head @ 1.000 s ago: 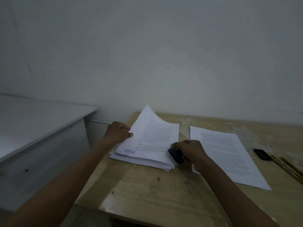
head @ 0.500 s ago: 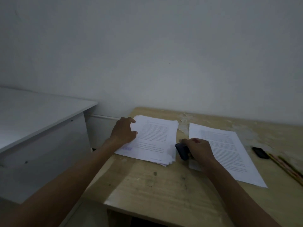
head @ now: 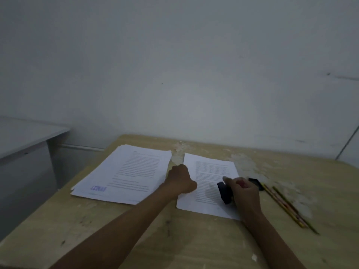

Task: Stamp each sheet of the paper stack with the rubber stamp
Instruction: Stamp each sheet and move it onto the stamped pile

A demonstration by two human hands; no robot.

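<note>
Right grip (head: 245, 193) clutches rubber stamp (head: 225, 192) over single sheet (head: 206, 191) | left grip (head: 180, 179) clenched, on sheet's edge

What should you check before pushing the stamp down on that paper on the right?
1. Dark rubber stamp gripped by right hand: ok.
2. Stamp above the single white printed sheet: ok.
3. Left hand steadying the sheet's left edge: ok.
4. Stamp face flat to the paper: not ok, it looks tilted.
5. Ink on the stamp face: cannot tell.
6. White stack on the left showing a purple stamp mark: ok.
</note>
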